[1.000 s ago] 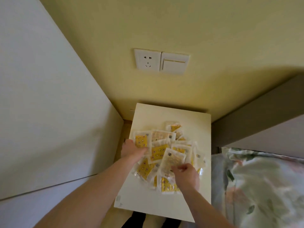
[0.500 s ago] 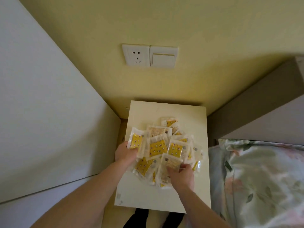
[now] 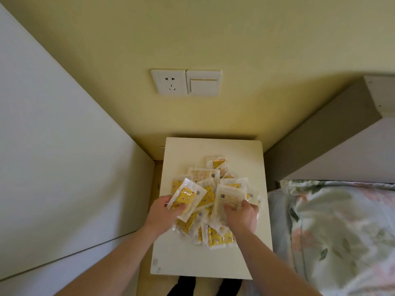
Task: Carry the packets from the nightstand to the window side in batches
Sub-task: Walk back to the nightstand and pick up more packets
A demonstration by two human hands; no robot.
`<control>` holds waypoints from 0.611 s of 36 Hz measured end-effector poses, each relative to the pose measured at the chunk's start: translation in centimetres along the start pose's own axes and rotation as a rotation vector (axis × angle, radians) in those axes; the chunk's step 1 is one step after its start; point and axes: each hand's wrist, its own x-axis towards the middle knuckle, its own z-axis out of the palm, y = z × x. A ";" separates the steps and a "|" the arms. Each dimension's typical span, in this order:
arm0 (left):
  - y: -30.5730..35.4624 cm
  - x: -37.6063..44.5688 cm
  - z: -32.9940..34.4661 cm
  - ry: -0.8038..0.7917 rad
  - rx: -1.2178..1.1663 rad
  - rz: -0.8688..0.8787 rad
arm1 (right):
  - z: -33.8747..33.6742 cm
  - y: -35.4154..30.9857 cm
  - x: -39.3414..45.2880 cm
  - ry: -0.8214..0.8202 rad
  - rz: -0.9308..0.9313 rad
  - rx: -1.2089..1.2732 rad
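Note:
A heap of clear packets with yellow contents (image 3: 210,184) lies on the cream top of the nightstand (image 3: 181,261). My left hand (image 3: 164,214) grips a yellow packet (image 3: 184,198) at the heap's left side, lifted and tilted above the others. On the right side my right hand (image 3: 241,214) holds a paler packet (image 3: 228,196) upright by its lower edge, fingers curled round it. More packets lie under and in front of both hands.
A white wardrobe panel (image 3: 64,167) stands close on the left. The yellow wall (image 3: 256,60) behind carries a socket and switch (image 3: 186,82). A bed with a floral pillow (image 3: 342,231) and grey headboard (image 3: 331,142) borders the nightstand's right side.
Both hands have lifted their packets off the heap; the left one's packet now tilts up, and the right hand has shifted right with the pale packet raised.

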 end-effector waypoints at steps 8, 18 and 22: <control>-1.1 2.4 1.3 -0.152 0.357 0.153 | -0.4 1.0 -0.8 0.005 0.001 0.197; -0.8 4.8 3.4 0.066 0.438 0.048 | -4.7 4.8 -2.2 0.019 0.053 0.483; -1.2 5.2 3.8 0.165 0.413 -0.105 | -5.2 5.6 -2.3 -0.023 0.117 0.601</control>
